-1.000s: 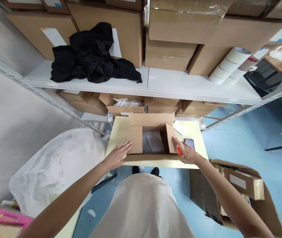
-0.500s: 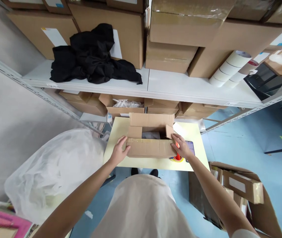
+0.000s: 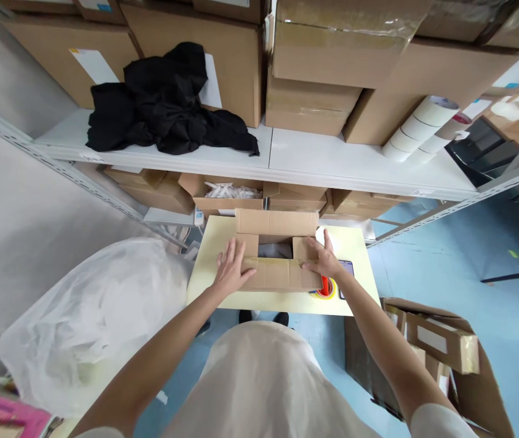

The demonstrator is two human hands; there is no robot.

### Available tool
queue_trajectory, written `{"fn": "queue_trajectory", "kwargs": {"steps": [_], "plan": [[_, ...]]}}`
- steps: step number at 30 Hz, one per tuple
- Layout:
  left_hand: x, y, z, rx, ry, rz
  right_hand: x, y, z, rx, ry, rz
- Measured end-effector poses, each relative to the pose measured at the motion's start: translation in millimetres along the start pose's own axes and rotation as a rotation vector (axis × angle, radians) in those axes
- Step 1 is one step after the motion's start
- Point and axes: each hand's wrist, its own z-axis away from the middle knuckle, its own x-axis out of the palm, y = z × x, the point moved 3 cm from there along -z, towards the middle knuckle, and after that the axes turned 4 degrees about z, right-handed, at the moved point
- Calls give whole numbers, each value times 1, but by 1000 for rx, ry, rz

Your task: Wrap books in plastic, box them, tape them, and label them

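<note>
A small cardboard box point(image 3: 282, 275) stands on the pale yellow table point(image 3: 208, 237), its long flaps spread and its two end flaps folded inward. Between them shows something grey point(image 3: 275, 250) inside, too little of it to name. My left hand point(image 3: 230, 267) lies with fingers spread over the left end flap and corner. Over at the right end, my right hand point(image 3: 323, 258) rests on the other end flap, fingers apart. A tape roll with a red and yellow dispenser point(image 3: 326, 288) lies partly behind the box, and a phone point(image 3: 347, 274) sits beside my right forearm.
A grey shelf point(image 3: 314, 158) with cartons, black cloth point(image 3: 163, 103) and white tape rolls point(image 3: 418, 128) rises behind the table. To the left bulges a white plastic bag point(image 3: 99, 316). A large open carton point(image 3: 482, 377) holding smaller boxes stands on the floor at right.
The right end flap, raised before, is now folded inward under my right hand. My left hand has moved from the box's side up onto the left flap.
</note>
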Motion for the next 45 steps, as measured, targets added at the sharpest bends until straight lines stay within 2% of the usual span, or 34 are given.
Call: {"fn": "queue_trajectory", "kwargs": {"steps": [3,6,9,13,18,23,26,29,35,38,41,45], "plan": [[2,-21,-9,-176,36,141,-1,8,-14,-65,-92,-41],[0,-39,-23,-219,53,282,-2,12,-19,-116,-81,-45],[-8,-43,-36,-113,95,334,-1,14,-16,-157,2,-62],[-17,-33,-43,90,148,348,4,17,-6,-189,86,-121],[-21,-35,-34,117,213,329,4,12,14,-165,128,-237],[-29,-31,-18,241,67,61,1,2,36,-74,102,-183],[-32,-27,-3,222,-45,-92,6,-3,47,18,123,-211],[-30,-27,4,207,-156,-135,15,-8,49,116,141,-279],[-35,-33,-17,183,-118,-253,29,-27,31,351,287,-309],[-36,-23,-22,240,-120,-305,36,-41,24,357,356,-295],[-27,-5,-19,347,-176,-309,41,-51,25,338,382,-245],[-14,9,-18,369,-206,-304,41,-51,38,291,344,-173]]}}
